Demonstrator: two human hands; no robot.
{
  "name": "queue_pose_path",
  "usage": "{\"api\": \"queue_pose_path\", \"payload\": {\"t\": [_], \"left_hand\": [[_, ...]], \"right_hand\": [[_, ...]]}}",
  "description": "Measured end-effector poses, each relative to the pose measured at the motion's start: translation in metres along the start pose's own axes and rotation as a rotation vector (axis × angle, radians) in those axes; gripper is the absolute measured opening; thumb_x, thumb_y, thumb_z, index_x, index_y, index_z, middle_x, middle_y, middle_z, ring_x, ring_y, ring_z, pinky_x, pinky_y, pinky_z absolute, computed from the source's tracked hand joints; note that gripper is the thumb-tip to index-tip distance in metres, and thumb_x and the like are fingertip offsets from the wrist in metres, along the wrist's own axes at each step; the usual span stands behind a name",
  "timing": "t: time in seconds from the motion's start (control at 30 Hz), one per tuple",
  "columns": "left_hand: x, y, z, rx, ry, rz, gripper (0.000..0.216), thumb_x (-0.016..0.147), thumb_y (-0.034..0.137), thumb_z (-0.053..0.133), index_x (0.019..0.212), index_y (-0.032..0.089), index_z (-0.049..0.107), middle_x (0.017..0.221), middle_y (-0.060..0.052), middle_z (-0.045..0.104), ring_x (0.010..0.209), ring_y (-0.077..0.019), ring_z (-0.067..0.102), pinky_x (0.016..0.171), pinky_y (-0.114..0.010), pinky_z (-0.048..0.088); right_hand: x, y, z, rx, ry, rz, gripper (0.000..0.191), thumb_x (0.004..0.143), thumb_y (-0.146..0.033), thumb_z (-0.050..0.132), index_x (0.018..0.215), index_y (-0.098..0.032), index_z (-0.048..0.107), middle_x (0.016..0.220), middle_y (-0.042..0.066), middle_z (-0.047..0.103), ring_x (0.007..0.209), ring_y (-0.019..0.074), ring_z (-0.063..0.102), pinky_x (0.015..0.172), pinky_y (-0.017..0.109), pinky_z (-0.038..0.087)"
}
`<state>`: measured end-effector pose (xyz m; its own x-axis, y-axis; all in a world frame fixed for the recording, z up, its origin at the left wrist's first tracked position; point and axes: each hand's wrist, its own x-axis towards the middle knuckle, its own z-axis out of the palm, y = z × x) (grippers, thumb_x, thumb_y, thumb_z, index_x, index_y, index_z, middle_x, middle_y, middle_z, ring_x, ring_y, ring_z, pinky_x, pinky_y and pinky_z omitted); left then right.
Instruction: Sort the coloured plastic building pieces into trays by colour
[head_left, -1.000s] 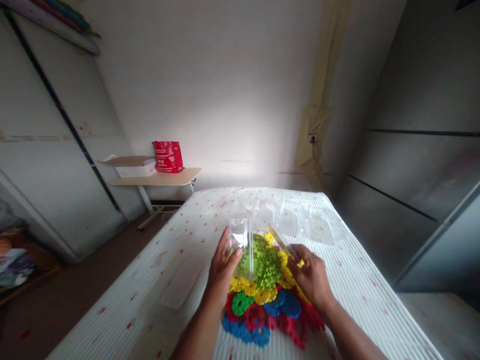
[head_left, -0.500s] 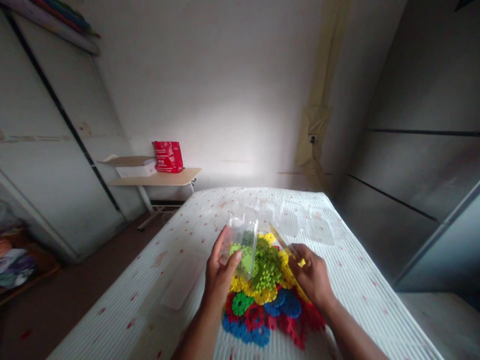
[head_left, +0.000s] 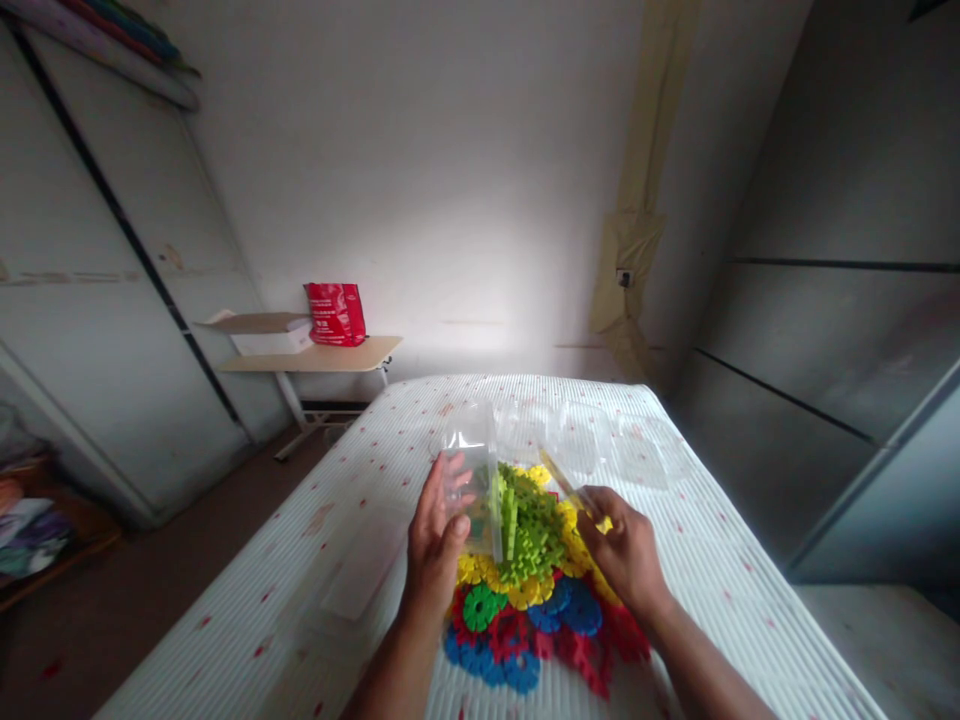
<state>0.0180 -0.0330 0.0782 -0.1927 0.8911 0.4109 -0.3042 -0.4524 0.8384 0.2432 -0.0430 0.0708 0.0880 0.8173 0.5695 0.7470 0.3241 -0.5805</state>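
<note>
Since we had the clear box tipped around lower centre of frame, its open side seemed angled so the green pieces could slide out. Our left hand was gripping it, fingers spread behind, thumb at the front. Our right hand pinched a thin panel, maybe a lid, presumably keeping it out of the way.

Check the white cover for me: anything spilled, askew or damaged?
The clear container in the left hand looks tilted beside the light-green pieces, which lie in a jumbled heap resembling a spill. Yellow pieces and blue pieces lie loose nearby. Nothing looks broken, though fine cracks wouldn't show.
</note>
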Motion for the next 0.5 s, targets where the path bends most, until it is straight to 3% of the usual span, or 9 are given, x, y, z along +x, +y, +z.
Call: {"api": "queue_pose_path", "payload": {"t": [0.23,0.5], "left_hand": [[0.001,-0.003,0.003,-0.164,-0.025,-0.086,0.071,0.074,0.054,0.061,0.135,0.028,0.037,0.134,-0.012,0.048,0.118,-0.0303,0.05,0.097,-0.046,0.042],[0.006,-0.003,0.005,-0.454,-0.001,-0.401,0.067,0.083,0.061,0.042,0.14,0.031,0.026,0.124,-0.012,0.057,0.112,-0.0262,0.057,0.099,-0.05,0.037]], "right_hand": [[0.0,0.0,-0.001,0.034,0.031,0.012,0.019,0.079,-0.028,0.048,0.089,-0.018,0.061,0.082,0.005,0.069,0.07,0.0164,0.065,0.064,0.025,0.05],[-0.003,-0.009,-0.003,0.106,0.096,-0.065,0.019,0.084,-0.031,0.049,0.094,-0.02,0.06,0.088,0.005,0.069,0.074,0.0159,0.065,0.065,0.025,0.052]]}}
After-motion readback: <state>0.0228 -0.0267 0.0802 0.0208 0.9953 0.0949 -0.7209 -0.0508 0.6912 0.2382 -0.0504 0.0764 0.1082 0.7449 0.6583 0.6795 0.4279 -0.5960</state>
